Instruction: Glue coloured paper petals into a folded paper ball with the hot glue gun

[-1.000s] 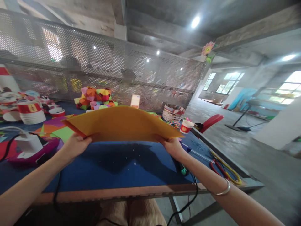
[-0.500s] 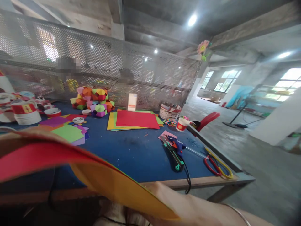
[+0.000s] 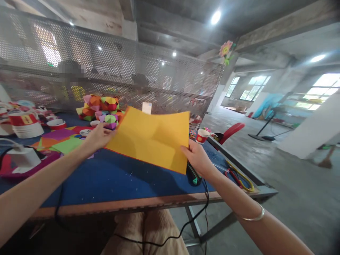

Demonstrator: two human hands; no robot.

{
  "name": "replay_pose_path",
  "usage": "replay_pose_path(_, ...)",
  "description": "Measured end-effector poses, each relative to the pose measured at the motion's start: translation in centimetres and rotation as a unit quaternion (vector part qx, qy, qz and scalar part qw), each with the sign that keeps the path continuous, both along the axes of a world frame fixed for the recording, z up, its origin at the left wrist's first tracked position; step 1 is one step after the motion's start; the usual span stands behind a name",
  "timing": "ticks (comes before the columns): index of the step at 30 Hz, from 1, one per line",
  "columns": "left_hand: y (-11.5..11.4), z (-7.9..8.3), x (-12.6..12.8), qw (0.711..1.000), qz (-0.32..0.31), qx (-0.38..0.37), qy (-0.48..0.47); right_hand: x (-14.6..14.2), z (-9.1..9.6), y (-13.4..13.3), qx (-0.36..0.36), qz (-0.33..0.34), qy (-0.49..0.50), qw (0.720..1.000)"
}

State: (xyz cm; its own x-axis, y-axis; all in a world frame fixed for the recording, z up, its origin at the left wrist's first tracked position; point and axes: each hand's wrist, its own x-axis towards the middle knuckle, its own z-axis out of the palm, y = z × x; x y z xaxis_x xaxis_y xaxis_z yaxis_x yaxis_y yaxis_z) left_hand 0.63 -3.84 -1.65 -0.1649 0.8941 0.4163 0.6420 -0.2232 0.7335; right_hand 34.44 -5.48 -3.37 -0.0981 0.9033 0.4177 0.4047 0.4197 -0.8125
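I hold a large orange-yellow sheet of paper (image 3: 152, 138) up above the blue table (image 3: 111, 180), tilted toward me. My left hand (image 3: 97, 137) pinches its left edge. My right hand (image 3: 198, 158) grips its right edge, fingers closed on the sheet. A thin red edge shows along the sheet's lower border. The sheet hides the stack of coloured paper behind it.
Colourful folded paper balls (image 3: 102, 108) sit at the back by a perforated metal screen (image 3: 119, 74). Paper cups (image 3: 25, 124) and loose coloured sheets (image 3: 61, 140) lie at left. A glue gun (image 3: 193, 175), red and yellow scissors (image 3: 237, 177) and a small cup (image 3: 201, 135) are at right.
The sheet swung down near my lap half a second ago and is now raised again over the table, turned more upright, with both hands on its side edges.
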Motion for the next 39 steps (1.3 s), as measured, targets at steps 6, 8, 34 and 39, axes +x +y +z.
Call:
replay_pose_path(6, -6.8, -3.9, 6.4, 0.941, -0.204, 0.02, 0.268, 0.6, -2.2, 2.2, -0.056, -0.011, 0.084, 0.995)
replay_pose_path(8, -9.2, -4.3, 8.6, 0.914, -0.276, 0.012, 0.296, 0.5, -2.2, 2.3, -0.068, -0.01, 0.111, 0.991)
replay_pose_path(34, 0.5, -1.6, 3.8, 0.975, -0.167, -0.099, 0.104, 3.6, -2.1, 0.9, -0.14, 0.005, 0.164, 0.977)
replay_pose_path(39, 2.0, -1.8, 4.5, 0.961, -0.201, -0.12, 0.143, 4.1, -2.8, 1.5, -0.165, -0.002, 0.156, 0.974)
